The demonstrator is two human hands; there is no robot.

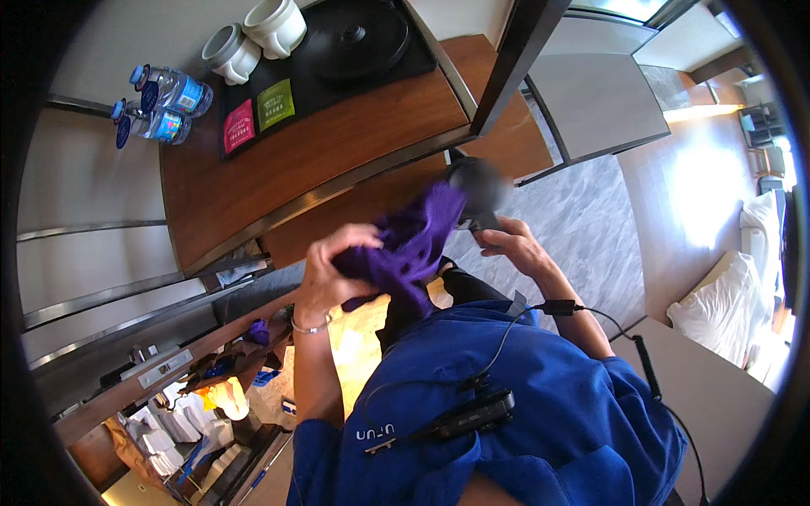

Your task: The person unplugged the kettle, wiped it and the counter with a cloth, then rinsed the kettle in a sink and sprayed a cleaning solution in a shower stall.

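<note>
My left hand (338,265) grips a bunched purple cloth (411,243). The far end of the cloth reaches up against a dark kettle (478,185), which is blurred. Fingers of my right hand (514,245) are closed around the kettle's handle (485,222). Both hands are in front of my body, just off the front edge of a wooden counter (354,148). On that counter lies a black tray (304,114), and the round black kettle base (354,38) rests on it.
Two white mugs (233,54) and two tea sachets (276,103) are on the tray. Water bottles (174,92) stand left of it. A dark metal post (516,63) rises at the counter's right corner. At lower left is a stocked cart (168,436); a bed (721,310) is far right.
</note>
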